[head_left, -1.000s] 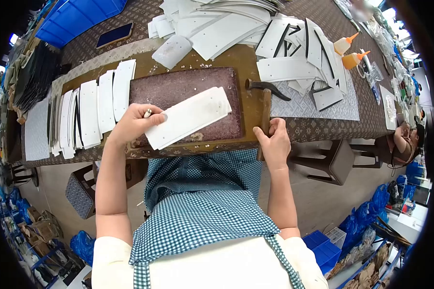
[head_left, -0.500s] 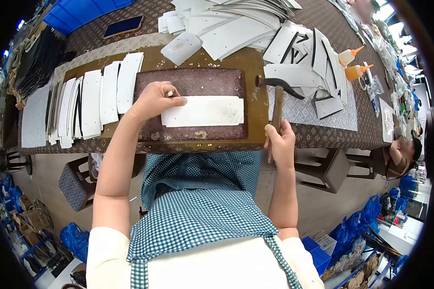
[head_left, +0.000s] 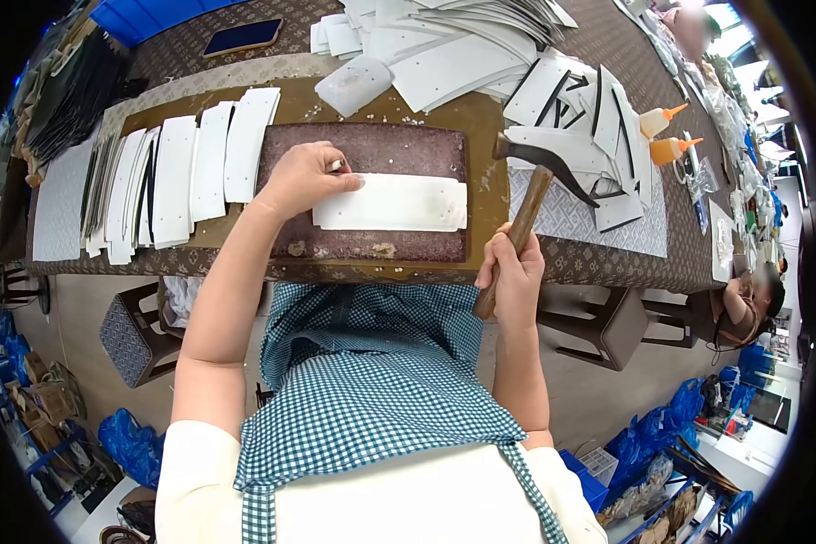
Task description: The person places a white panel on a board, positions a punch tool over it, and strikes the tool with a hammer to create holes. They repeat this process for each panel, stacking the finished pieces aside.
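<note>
A white cut panel (head_left: 399,202) lies flat on the dark reddish pad (head_left: 372,154) of a brown wooden board (head_left: 480,118). My left hand (head_left: 304,179) presses on the panel's left end and pinches a small metal punch between its fingers. My right hand (head_left: 514,268) grips the wooden handle of a hammer (head_left: 537,181), whose dark head is lifted over the board's right edge.
A row of white panels (head_left: 177,177) lies to the left of the pad. A heap of white and black pieces (head_left: 480,54) fills the far side. Two orange-capped glue bottles (head_left: 664,136) stand at the right. Another person (head_left: 752,299) sits at the right. A phone (head_left: 242,36) lies at the back.
The panel went from tilted in my left hand to flat on the pad. My right hand has raised the hammer off the board.
</note>
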Action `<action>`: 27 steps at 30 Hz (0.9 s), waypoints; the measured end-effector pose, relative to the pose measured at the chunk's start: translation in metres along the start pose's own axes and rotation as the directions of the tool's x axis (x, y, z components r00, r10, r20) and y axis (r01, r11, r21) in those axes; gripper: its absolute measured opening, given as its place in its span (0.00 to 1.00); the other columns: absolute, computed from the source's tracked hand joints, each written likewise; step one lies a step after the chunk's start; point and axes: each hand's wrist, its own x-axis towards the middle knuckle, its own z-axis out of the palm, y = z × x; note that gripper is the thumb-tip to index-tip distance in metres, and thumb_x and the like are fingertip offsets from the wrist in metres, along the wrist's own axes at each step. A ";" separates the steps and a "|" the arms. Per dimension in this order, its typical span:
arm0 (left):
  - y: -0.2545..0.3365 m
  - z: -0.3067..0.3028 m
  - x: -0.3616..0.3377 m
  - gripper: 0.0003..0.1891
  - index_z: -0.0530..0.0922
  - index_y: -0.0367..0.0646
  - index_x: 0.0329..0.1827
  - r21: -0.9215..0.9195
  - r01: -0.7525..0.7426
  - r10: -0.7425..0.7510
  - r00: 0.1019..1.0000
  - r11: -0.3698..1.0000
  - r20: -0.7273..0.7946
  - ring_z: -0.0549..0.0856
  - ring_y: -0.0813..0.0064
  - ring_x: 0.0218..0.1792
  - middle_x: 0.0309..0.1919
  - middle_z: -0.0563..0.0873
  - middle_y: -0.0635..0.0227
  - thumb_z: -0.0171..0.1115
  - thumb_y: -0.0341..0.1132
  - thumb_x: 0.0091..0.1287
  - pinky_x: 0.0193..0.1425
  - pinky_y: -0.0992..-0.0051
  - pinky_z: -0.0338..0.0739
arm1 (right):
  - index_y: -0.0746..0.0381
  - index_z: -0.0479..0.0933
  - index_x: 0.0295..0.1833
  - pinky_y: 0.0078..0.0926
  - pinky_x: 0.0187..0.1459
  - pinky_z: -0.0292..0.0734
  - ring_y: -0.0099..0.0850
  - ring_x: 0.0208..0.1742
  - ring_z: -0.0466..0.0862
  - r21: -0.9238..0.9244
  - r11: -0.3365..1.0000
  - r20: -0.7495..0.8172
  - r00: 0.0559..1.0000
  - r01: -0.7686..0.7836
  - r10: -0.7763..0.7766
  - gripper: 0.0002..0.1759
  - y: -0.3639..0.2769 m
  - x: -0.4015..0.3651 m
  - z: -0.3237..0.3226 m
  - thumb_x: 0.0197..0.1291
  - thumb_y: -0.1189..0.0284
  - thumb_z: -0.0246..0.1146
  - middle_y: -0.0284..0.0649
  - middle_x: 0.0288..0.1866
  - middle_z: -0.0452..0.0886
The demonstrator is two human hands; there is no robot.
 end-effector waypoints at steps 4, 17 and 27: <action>0.000 0.006 0.002 0.15 0.85 0.39 0.37 0.039 -0.044 0.046 0.998 0.998 -0.042 0.83 0.68 0.37 0.36 0.84 0.63 0.75 0.42 0.58 0.45 0.69 0.78 | 0.63 0.71 0.47 0.18 0.16 0.68 0.20 0.15 0.71 -0.012 0.998 -0.046 0.998 -0.054 0.053 0.03 0.004 0.005 -0.009 0.74 0.75 0.56 0.35 0.27 0.76; -0.005 0.029 -0.021 0.12 0.79 0.35 0.58 -0.658 -0.243 -0.044 0.921 0.713 -0.388 0.82 0.81 0.40 0.39 0.84 0.70 0.54 0.29 0.77 0.50 0.79 0.78 | 0.64 0.68 0.47 0.17 0.19 0.72 0.19 0.17 0.76 -0.014 0.997 0.238 0.969 -0.070 0.072 0.05 0.021 0.010 0.060 0.74 0.74 0.56 0.51 0.53 0.87; -0.015 0.032 -0.043 0.10 0.86 0.36 0.50 -0.347 -0.187 -0.055 0.811 0.919 -0.583 0.84 0.81 0.36 0.38 0.88 0.67 0.68 0.33 0.70 0.43 0.79 0.79 | 0.69 0.75 0.51 0.19 0.21 0.74 0.18 0.19 0.77 -0.165 0.984 0.186 0.978 -0.063 0.094 0.10 0.036 0.015 0.083 0.72 0.74 0.56 0.39 0.40 0.86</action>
